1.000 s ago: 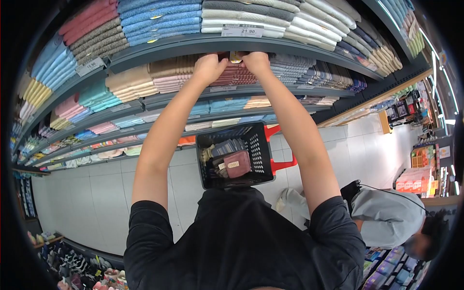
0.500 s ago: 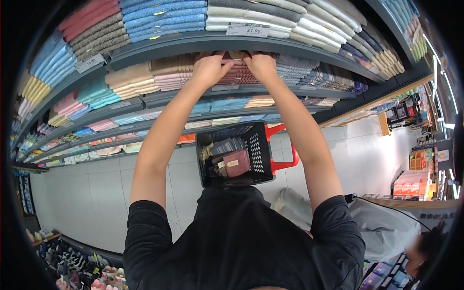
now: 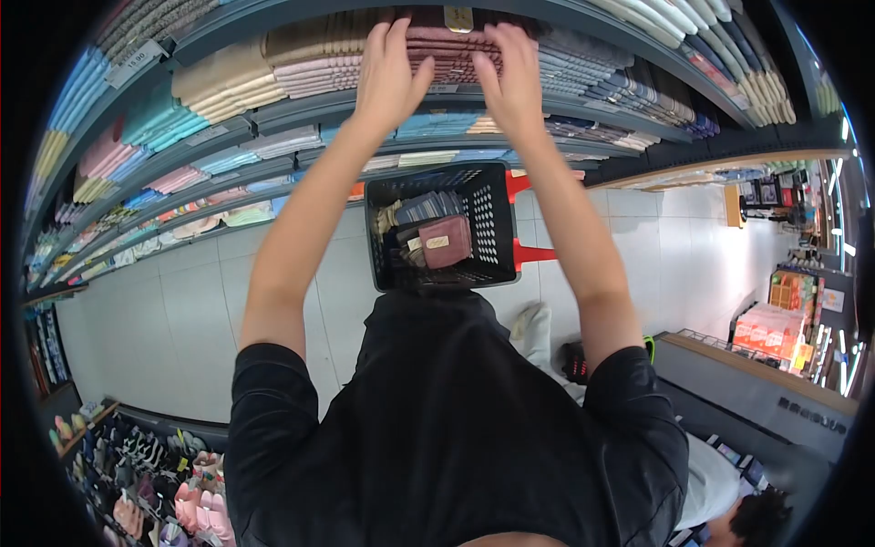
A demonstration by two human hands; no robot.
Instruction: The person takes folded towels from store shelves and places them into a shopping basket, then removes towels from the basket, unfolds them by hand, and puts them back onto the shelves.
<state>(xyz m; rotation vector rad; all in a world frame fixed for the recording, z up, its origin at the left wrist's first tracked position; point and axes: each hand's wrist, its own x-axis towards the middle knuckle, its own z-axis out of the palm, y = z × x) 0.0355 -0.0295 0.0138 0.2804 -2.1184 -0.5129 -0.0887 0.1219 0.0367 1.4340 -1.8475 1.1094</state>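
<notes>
A stack of folded dark pink towels (image 3: 451, 62) lies on the shelf between my two hands, with a gold-coloured label (image 3: 458, 18) on top. My left hand (image 3: 390, 77) is at the stack's left side, its thumb held away from the fingers. On the other side, my right hand (image 3: 513, 77) has its fingers and thumb apart. Both hands look empty; whether the fingertips touch the towels I cannot tell. Below my arms is a black shopping basket (image 3: 497, 219) with red handles, holding a folded pink item (image 3: 444, 242) and a blue striped one (image 3: 436, 208).
Beige towels (image 3: 223, 80) and grey-blue towels (image 3: 574, 77) flank the stack. An upper shelf edge (image 3: 301, 14) runs overhead. Slippers (image 3: 205, 510) are displayed at the lower left. Another person's dark-haired head (image 3: 761, 520) shows at the lower right.
My hands have drawn apart and back from the pink stack's top, with fingers more visible. The view has tilted down. The person at right has shifted lower in the view.
</notes>
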